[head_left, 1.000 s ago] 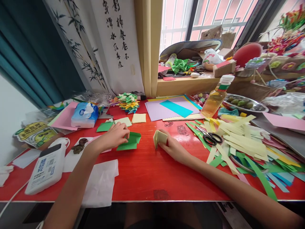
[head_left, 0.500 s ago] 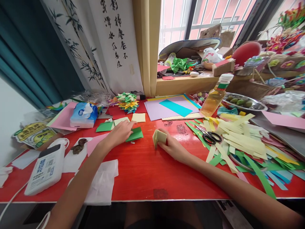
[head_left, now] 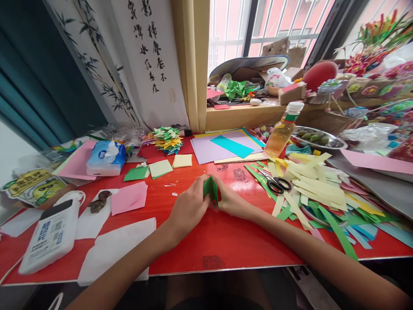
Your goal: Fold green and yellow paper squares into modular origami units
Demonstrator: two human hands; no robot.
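Both hands meet over the middle of the red table (head_left: 180, 254). My left hand (head_left: 190, 202) is closed on a folded green paper (head_left: 211, 189), which stands upright with its fold showing. My right hand (head_left: 232, 200) is closed at the right side of the same green paper. The pale yellow folded paper that the right hand held is mostly hidden behind the green one and the fingers. Beyond the hands lie a pale square stack (head_left: 160, 168), a yellow square stack (head_left: 182, 160) and green paper (head_left: 136, 173).
Scissors (head_left: 274, 185) lie beside a heap of paper strips (head_left: 322, 185) on the right. A bottle (head_left: 280, 133) stands behind them. At the left are pink sheets (head_left: 129, 198), a tissue pack (head_left: 106, 158) and a white device (head_left: 50, 237). A layered paper piece (head_left: 168, 140) stands at the back.
My left hand has picked up the green folded paper from the table and brought it right, to my right hand. The view has shifted slightly to the right.
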